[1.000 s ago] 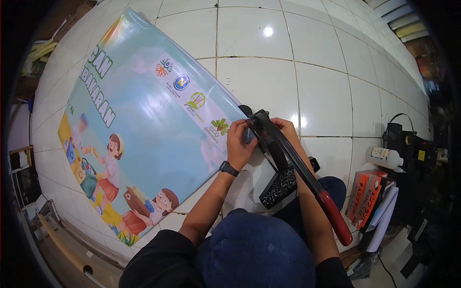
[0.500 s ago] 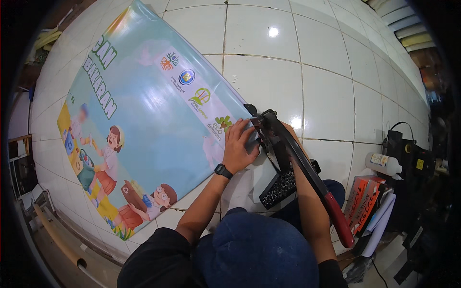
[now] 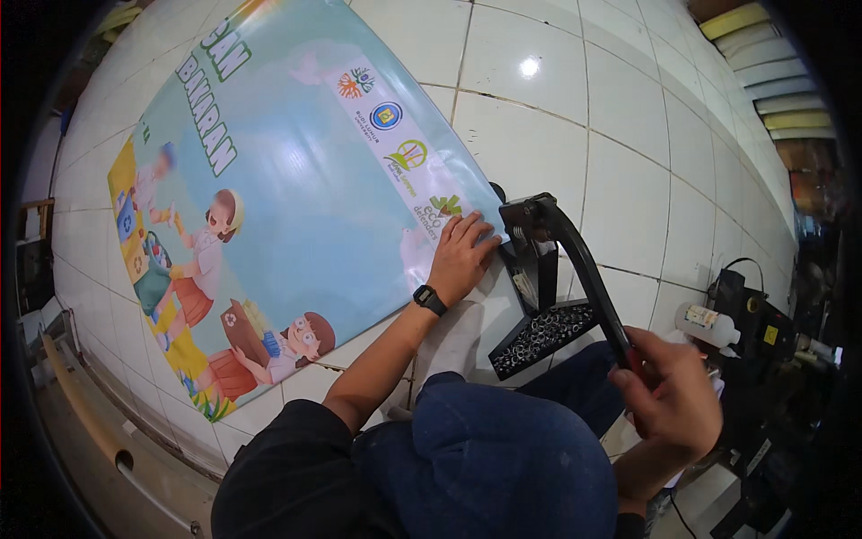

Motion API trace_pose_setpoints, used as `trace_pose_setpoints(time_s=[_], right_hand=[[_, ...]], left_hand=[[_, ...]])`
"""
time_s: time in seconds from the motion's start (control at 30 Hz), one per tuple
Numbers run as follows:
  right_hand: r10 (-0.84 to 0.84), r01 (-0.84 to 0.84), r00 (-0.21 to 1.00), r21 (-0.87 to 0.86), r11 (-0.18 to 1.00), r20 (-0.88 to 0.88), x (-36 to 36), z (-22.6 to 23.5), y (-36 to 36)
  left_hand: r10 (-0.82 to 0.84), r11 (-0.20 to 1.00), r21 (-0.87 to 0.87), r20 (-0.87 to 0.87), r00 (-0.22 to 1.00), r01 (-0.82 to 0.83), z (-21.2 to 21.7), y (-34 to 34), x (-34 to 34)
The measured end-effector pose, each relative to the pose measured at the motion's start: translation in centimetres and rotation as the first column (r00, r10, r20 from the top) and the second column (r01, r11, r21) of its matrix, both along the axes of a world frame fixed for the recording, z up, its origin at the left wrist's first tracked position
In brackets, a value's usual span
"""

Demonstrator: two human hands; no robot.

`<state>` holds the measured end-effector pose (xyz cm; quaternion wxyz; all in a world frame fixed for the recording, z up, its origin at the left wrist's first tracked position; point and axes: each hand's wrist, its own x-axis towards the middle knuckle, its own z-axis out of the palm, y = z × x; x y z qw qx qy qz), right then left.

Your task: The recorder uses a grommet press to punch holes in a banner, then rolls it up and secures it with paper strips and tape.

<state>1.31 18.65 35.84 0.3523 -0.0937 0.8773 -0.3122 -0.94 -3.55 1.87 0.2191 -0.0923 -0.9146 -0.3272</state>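
Observation:
A large glossy printed banner (image 3: pixel 296 180) is spread over the floor, its right corner at the head of a black hand eyelet press (image 3: pixel 528 220). My left hand (image 3: pixel 461 256) lies on the banner beside that corner, fingers stretched out and pressing the sheet. The press's long lever (image 3: pixel 588 269) slants toward me, and my right hand (image 3: pixel 673 395) is wrapped round its red grip (image 3: pixel 634 361). Attached to the press on the near side is a black tray of small metal rings (image 3: pixel 548 337), apparently eyelets. The press head hides the banner's very tip.
White tiled floor (image 3: pixel 530 135) surrounds the banner. To the right lie a white plastic bottle (image 3: pixel 708 325) and a black case (image 3: pixel 750 301). Rolled material (image 3: pixel 763 72) is stacked at the far right. A long tube (image 3: pixel 85 404) lies at the lower left.
My right hand has come from behind the press to its lever's red grip. The lever head has turned, and the banner corner, press and left hand appear shifted slightly right in view.

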Motion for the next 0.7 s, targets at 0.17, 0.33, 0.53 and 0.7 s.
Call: trace_pose_setpoints(time_s=[0.17,0.33,0.53,0.7], right_hand=[[0.024,0.062,0.939,0.239,0.969,-0.342,3.6,-3.4,-2.5],[-0.152,0.212,0.919,0.133,0.968,-0.363,5.1,-6.0,-2.1],[-0.212,0.257,0.922,0.102,0.961,-0.323,5.3,-9.6,-0.9],[-0.324,0.315,0.883,-0.083,0.945,-0.339,5.7,-15.1,0.2]], left_hand=[[0.013,0.999,0.040,0.032,0.999,-0.014,0.4,0.3,0.3],[0.015,0.999,0.040,0.034,0.999,-0.017,0.6,0.5,0.4],[0.009,0.999,0.048,0.046,0.999,-0.011,0.5,0.7,0.2],[-0.031,0.997,0.077,0.049,0.998,0.027,1.6,0.9,0.7]])
